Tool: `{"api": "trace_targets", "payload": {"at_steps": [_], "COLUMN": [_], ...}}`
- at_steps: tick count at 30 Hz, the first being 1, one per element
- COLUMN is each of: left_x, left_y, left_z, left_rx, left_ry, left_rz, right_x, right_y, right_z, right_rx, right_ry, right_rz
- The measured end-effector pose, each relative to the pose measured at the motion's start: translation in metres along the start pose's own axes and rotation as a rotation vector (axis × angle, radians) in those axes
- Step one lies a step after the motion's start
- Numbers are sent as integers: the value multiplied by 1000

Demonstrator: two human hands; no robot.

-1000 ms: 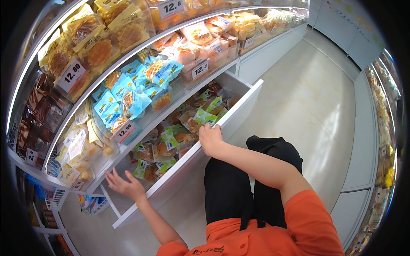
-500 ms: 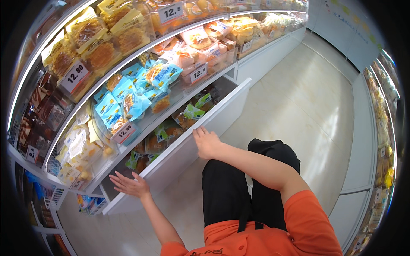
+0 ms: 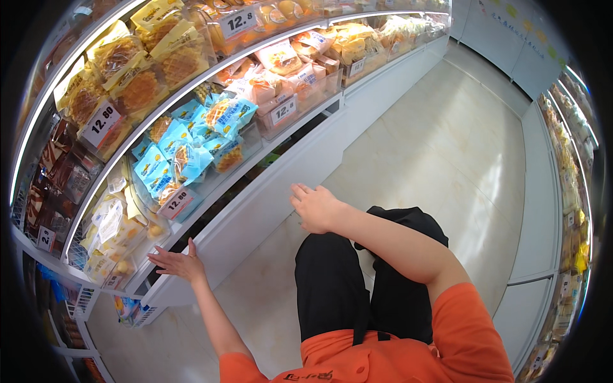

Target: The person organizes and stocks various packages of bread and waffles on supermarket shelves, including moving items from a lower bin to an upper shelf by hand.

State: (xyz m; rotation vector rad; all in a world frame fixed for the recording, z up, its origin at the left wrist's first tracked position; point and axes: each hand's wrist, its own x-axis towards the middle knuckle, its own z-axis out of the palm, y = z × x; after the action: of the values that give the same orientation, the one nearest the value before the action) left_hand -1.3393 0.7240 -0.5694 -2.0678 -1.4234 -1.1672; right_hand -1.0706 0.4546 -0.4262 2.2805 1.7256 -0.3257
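Observation:
A long white drawer (image 3: 255, 223) under the lowest shelf is drawn out by only a narrow gap. Through that dark gap, little of the packaged bread inside can be made out. My left hand (image 3: 182, 260) is at the drawer's left end, fingers spread over its top edge, holding nothing. My right hand (image 3: 316, 207) is held up by the front panel with its fingers stretched out, empty as well; whether it touches the panel I cannot tell. Just above the drawer, blue-wrapped waffles (image 3: 185, 150) lie in a clear bin.
Lit shelves curve along the left, with yellow-wrapped waffles (image 3: 137, 83), pink-wrapped buns (image 3: 281, 57) and white price cards (image 3: 101, 123). A white wire basket (image 3: 137, 313) stands beyond the drawer's left end. Pale floor tiles (image 3: 440, 147) run to another stocked shelf (image 3: 575, 217) on the right.
The drawer has slid inward from well open to a narrow gap, hiding most of the bread packs. My left hand moved with it; my right hand stayed nearly in place as the panel moved away.

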Motion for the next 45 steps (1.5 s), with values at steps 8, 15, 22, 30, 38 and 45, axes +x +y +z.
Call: {"api": "trace_targets", "payload": {"at_steps": [8,15,22,30,38,45], "left_x": [8,4,3,42,65,41], "left_y": [-5,-12,-18,92,170,150], "left_z": [39,61,55,-24,32,43], "left_rx": [35,126,112,-70,109,-1], "left_ry": [20,16,-162,-809,-788,-672], "left_rz": [-51,-54,-47,-271,-704,-634], "right_x": [-29,-42,-9,92,184,238], "right_y": [21,56,94,162,203,212], "right_z": [5,23,25,-4,-15,17], "right_rx": [114,100,175,581,697,412], "right_ry": [-29,-65,96,1212,1387,1540], "right_rz": [20,124,24,-145,-118,-153]}}
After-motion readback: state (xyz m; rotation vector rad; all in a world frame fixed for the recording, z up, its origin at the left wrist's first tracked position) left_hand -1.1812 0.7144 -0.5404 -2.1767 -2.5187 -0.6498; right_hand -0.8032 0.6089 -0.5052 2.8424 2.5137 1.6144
